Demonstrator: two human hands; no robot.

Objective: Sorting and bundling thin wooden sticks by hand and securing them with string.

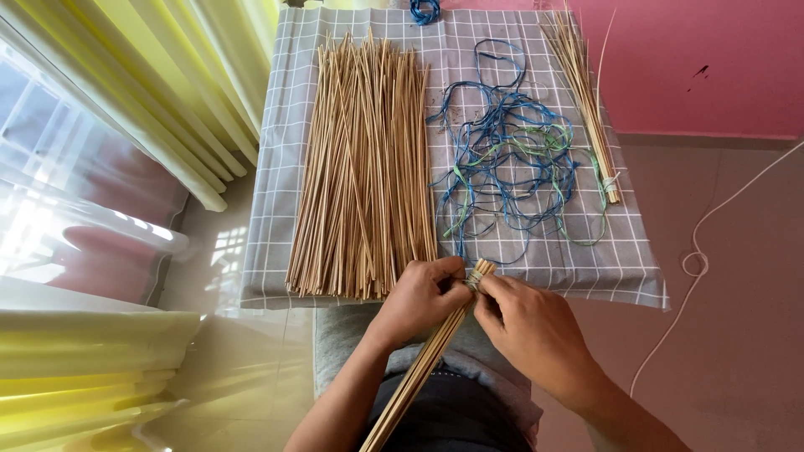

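While both hands [477,305] pinch a stick bundle [427,356], grey checked cloth [536,251] meets pink wall [712,67].

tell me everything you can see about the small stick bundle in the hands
The bundle is a slim sheaf of thin, pale tan sticks that look like dried reed or straw. It slants from the lower middle up to the cloth's near edge. A light thread wraps its top end. The left hand grips it just below the wrap, and the right hand pinches the tied end.

No packages, labels, signs or screens visible anywhere in view.
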